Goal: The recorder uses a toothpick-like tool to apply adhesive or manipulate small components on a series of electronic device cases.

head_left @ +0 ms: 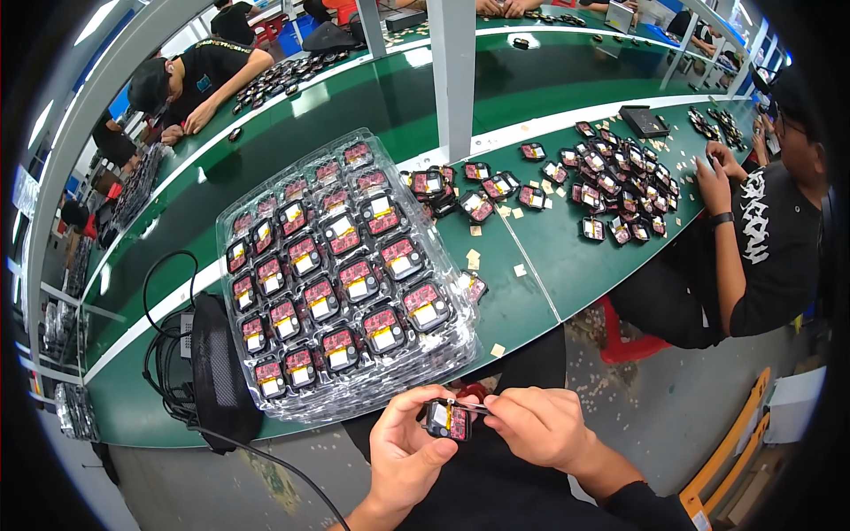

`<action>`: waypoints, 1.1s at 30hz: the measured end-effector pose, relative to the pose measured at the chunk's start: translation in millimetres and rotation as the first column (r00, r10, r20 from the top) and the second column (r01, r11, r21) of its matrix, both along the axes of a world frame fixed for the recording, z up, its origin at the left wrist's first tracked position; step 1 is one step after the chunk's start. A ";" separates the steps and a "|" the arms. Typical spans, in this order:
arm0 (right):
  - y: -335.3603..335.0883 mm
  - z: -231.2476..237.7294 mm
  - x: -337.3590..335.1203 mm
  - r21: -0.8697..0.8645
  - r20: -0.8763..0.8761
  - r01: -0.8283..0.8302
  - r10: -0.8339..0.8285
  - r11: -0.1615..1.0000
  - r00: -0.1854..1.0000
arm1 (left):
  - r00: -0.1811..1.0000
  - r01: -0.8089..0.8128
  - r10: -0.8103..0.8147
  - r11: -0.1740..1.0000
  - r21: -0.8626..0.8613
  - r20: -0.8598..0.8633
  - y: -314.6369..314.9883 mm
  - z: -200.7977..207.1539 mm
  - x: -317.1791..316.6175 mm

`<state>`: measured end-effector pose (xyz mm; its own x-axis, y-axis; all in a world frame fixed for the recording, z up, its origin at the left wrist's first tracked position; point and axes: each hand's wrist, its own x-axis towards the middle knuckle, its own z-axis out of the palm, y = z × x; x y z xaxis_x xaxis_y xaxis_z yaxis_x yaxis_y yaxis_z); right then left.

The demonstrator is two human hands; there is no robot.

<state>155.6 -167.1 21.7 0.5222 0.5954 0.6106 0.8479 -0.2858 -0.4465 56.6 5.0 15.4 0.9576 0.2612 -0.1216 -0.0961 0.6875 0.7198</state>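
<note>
The small black device [449, 421] is in the air before the near edge of the bench [509, 310], where the left hand [403, 451] pinches it between thumb and fingers, while the right hand [542, 429] has its grip pressed together on a slim tool [475, 409], with the tip at the device's upper side. I judge the device to be light and stiff, its smooth case perhaps a little slippery, but the open face with the red circuit board [457, 427] seems fragile, so it is better to take hold by the outer sides and press softly.
</note>
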 end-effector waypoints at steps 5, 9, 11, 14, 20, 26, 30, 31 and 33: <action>4.3 -3.6 -2.9 0.000 0.112 0.016 -0.016 1.000 0.994 | 1.000 -0.006 0.006 0.997 0.071 0.004 -3.0 -6.3 -5.0; 2.0 -12.8 -5.3 0.014 0.117 0.032 -0.034 0.999 0.993 | 1.000 -0.009 0.010 0.999 0.034 -0.029 -8.7 2.0 -2.1; 2.5 -14.7 -5.0 0.069 0.049 0.013 -0.016 0.998 0.999 | 1.000 -0.009 0.010 0.999 0.041 -0.024 -7.6 1.1 -2.7; 4.3 -12.2 -4.6 0.106 -0.051 -0.016 0.022 0.994 0.998 | 1.000 -0.017 0.018 0.998 0.059 -0.017 -6.5 -1.2 -3.7; 4.4 -6.3 -5.1 0.046 -0.040 0.006 -0.004 0.999 0.999 | 0.999 -0.016 0.018 0.998 0.055 -0.032 -5.8 1.2 -4.7; 5.3 -3.6 -4.7 0.033 -0.042 0.006 -0.004 0.999 0.999 | 0.999 -0.031 0.033 0.998 0.058 -0.036 -6.3 0.8 -4.7; 5.9 -4.1 -5.5 0.024 -0.041 0.009 -0.008 1.000 0.999 | 0.998 0.038 -0.041 0.998 0.056 0.056 -2.3 -8.9 -7.0; 6.4 -4.4 -6.0 0.021 -0.037 0.013 -0.012 1.000 0.999 | 0.998 0.038 -0.041 0.998 0.055 0.055 -2.7 -8.1 -7.0; 6.3 -6.0 -6.9 0.018 -0.034 0.019 -0.018 1.000 0.999 | 0.999 0.022 -0.024 0.999 0.040 0.046 -3.9 -5.5 -6.4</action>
